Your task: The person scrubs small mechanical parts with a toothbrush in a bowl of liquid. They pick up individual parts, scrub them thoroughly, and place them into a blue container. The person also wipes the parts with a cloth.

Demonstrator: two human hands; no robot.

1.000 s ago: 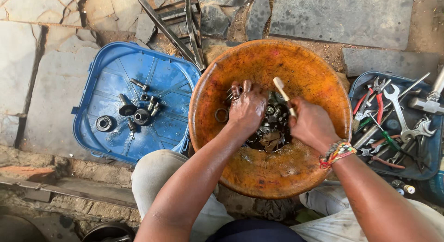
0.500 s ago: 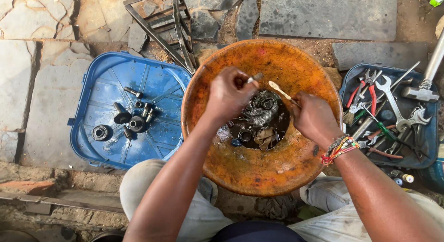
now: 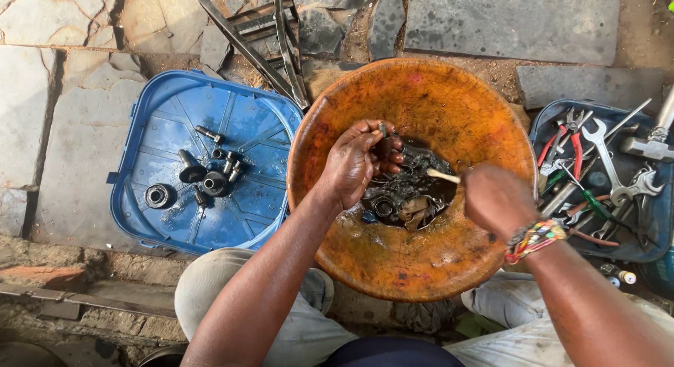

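Centrally, left hand (image 3: 358,163) fingers clenched on small metal part (image 3: 383,130), right hand (image 3: 495,198) gripping brush (image 3: 444,175), inside orange basin (image 3: 435,269) rim.

You have a small dark metal part (image 3: 383,137), wet and grimy, pinched upright above a wide, round, rust-orange basin (image 3: 449,100). Your pale-handled brush (image 3: 442,175) points left, tip near that part. Below both, a heap of black oily metal parts (image 3: 404,195) lies in dark liquid at the basin's centre.
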